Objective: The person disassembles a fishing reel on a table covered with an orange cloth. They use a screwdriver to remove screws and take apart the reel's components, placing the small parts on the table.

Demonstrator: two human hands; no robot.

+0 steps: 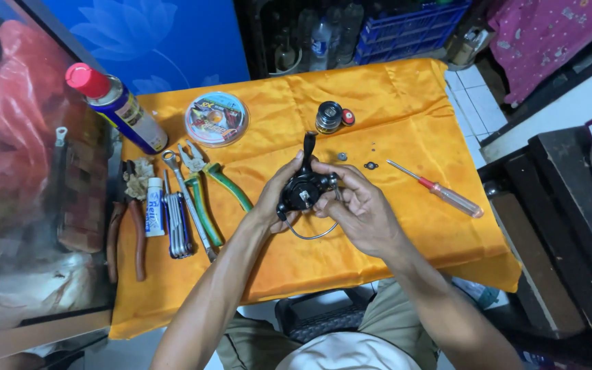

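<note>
Both hands hold a black fishing reel body (302, 186) above the orange cloth (392, 116) that covers the table. My left hand (275, 195) cups it from the left side. My right hand (358, 205) grips it from the right, fingers on its top. The reel's stem sticks up and away from me, and a thin wire bail loops below the body. A dark spool (328, 116) with a red cap (347, 117) stands further back. Small screws and a washer (370, 165) lie loose on the cloth beside my right hand.
A red-handled screwdriver (440, 190) lies to the right. At left are green-handled pliers (207, 188), a wrench (186, 199), a hex key set (177, 223), a white tube (154, 205), brown-handled pliers (128, 229), a line spool disc (216, 118) and a spray can (118, 106).
</note>
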